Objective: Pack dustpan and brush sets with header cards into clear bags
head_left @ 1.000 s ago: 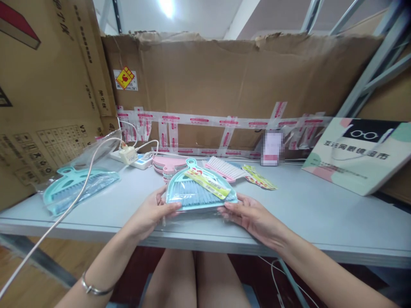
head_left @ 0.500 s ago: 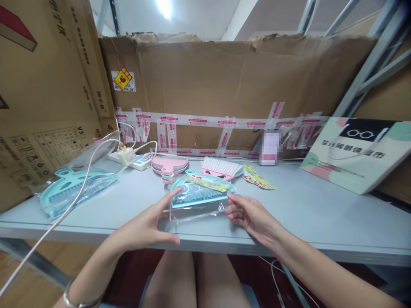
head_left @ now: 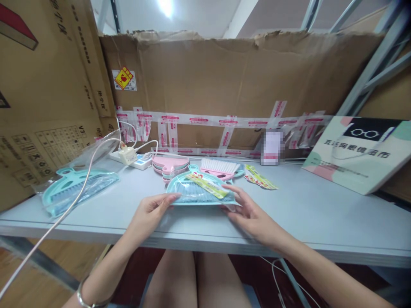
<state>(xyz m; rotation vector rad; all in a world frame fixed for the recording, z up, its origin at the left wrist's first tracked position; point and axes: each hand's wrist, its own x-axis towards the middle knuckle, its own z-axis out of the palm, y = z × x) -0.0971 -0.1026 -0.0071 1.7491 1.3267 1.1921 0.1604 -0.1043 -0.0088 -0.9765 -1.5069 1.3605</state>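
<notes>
Dustpan set point(head_left: 192, 194), likely light, slippery, suits corner holds near the worktop point(head_left: 308, 214) front edge: left hand point(head_left: 152, 214) pinching, right hand point(head_left: 252, 216) grip unclear.

Dustpan point(head_left: 183, 175): plain turquoise; its brush point(head_left: 189, 193), blue-bristled; its label point(head_left: 207, 185), yellow-green with red and white print.
Left of dustpan: second pan point(head_left: 71, 180), turquoise.
Behind dustpan, leftward: stack point(head_left: 170, 164), pink uppermost, turquoise lower.
Behind, rightward: hand brush point(head_left: 220, 166), pink with white bristles.
Right: card point(head_left: 260, 177), yellow-green, red-patterned.
Far right: carrier point(head_left: 353, 164), pale mint with pink and green patches, black panel bearing white spectacles.
Beneath: table point(head_left: 305, 214), grey-blue.
</notes>
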